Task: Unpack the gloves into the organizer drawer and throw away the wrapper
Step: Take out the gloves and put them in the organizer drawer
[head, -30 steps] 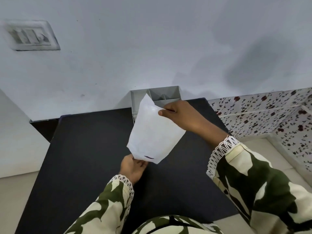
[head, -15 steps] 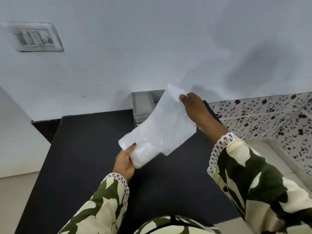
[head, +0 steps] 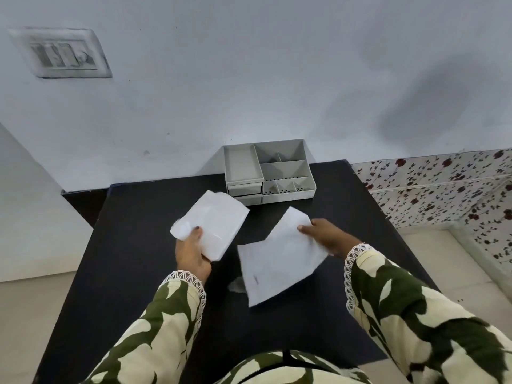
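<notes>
**Gloves out, wrapper apart**

The left hand (head: 192,253) grips the folded gloves (head: 213,224), thumb on top. The right hand (head: 325,238) pinches the wrapper (head: 277,259) at its far edge; it looks empty. I judge unpacking is done. Next, a drawer (head: 243,189) of the organizer (head: 288,173), far on the table (head: 133,245), must open; both look shut. No bin is visible. Behind: a pale wall (head: 249,79), a switch plate (head: 62,54), floral tiles (head: 443,184) right.

Black table against a pale blue wall

The table (head: 133,245) butts the wall (head: 249,79); a switch plate (head: 62,52) sits high at the left, floral tiles (head: 443,184) run beyond the table's right edge, beige floor (head: 16,314) lies below.
</notes>
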